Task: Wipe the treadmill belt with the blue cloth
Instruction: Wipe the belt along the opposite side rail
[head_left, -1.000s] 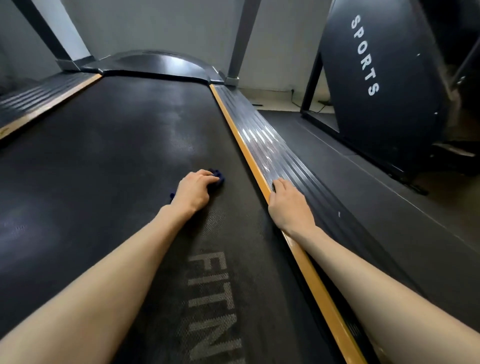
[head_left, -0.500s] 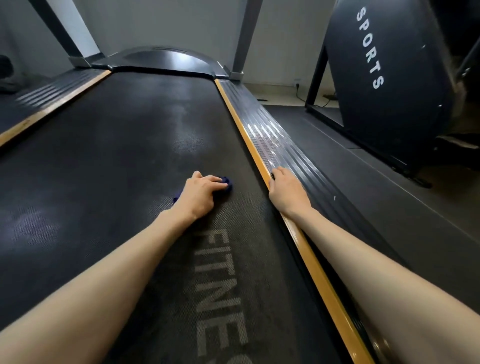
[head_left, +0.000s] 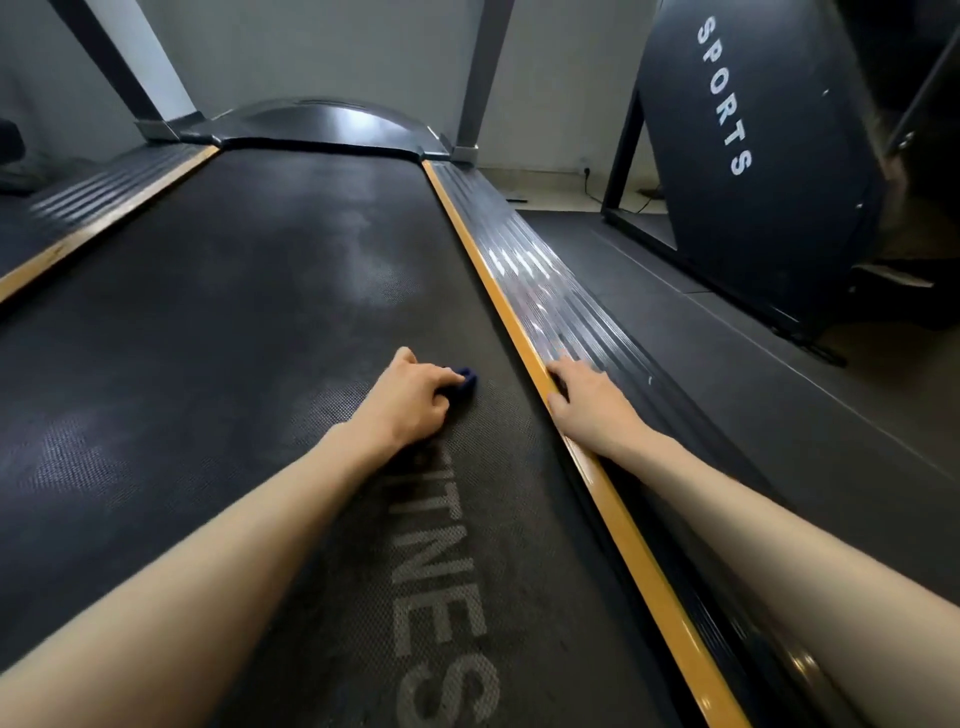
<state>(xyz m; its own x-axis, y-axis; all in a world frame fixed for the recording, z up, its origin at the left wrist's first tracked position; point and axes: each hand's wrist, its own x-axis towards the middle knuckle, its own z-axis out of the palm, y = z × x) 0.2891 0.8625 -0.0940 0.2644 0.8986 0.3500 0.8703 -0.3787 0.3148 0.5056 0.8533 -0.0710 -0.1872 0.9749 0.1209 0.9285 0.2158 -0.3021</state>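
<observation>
Beneath a grey wall (head_left: 311, 47), with a dark machine (head_left: 769, 156) marked SPORTS at 2 o'clock, a treadmill's black belt (head_left: 234, 322) fills the view as a person wipes it. The left hand (head_left: 408, 402) presses the cloth (head_left: 467, 382) onto the belt right of centre, fingers curled over the bunched fabric so that only a small blue tip shows beyond the knuckles. The right hand (head_left: 587, 405) lies on the ribbed side rail (head_left: 571, 312), fingers fairly straight and gripping nothing, their tips at the orange strip (head_left: 613, 499) along the belt's edge. Over the past second the cloth hand has slid toward 3 o'clock, closer to the strip, and its wrist now covers the first letter of the white lettering (head_left: 441, 597), which a second ago lay clear of it; the right hand has kept its place. That suggests a stroke reaching the belt's right edge, with the broad stretch toward 9 and 12 o'clock probably yet to be wiped. The belt's long axis runs from 6 to 12 o'clock, toward the curved hood (head_left: 322, 122). The cloth's tip points to about 2 o'clock; its own long axis cannot be told under the hand.
</observation>
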